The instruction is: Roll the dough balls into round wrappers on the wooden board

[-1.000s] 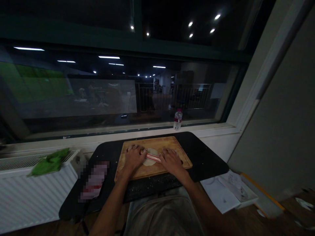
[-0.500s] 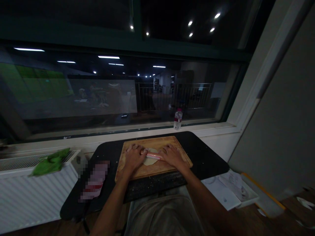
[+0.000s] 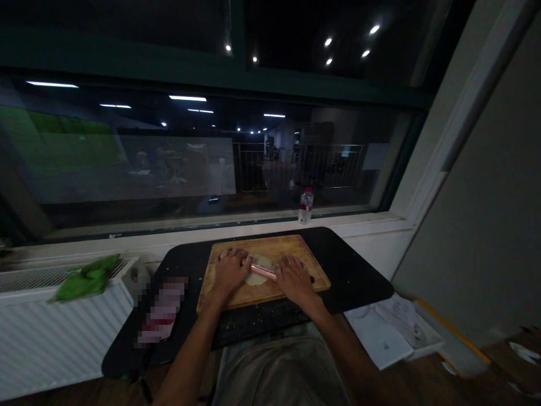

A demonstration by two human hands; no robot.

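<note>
A rolling pin (image 3: 262,272) with a red-and-white wrapping lies slantwise across a thin, flat piece of pale dough (image 3: 255,279). My left hand (image 3: 231,269) is curled over its left part, and my right hand (image 3: 293,276) presses down on its right part. A dark tip, apparently the pin's end, shows just right of my right hand. Dough is visible both behind and in front of the pin; some of it is hidden by my hands. Everything rests on a wooden cutting board (image 3: 253,299).
The board sits on a black table (image 3: 350,270) dotted with white specks. To the left lies a blurred-out pinkish item (image 3: 163,313). A water bottle (image 3: 305,206) stands on the windowsill. A green cloth (image 3: 87,277) drapes the radiator (image 3: 76,332). An open white box (image 3: 391,330) is at right.
My right hand and the pin's right end have come slightly towards me, so the pin slants more. More dough shows behind it. My left hand has barely shifted.
</note>
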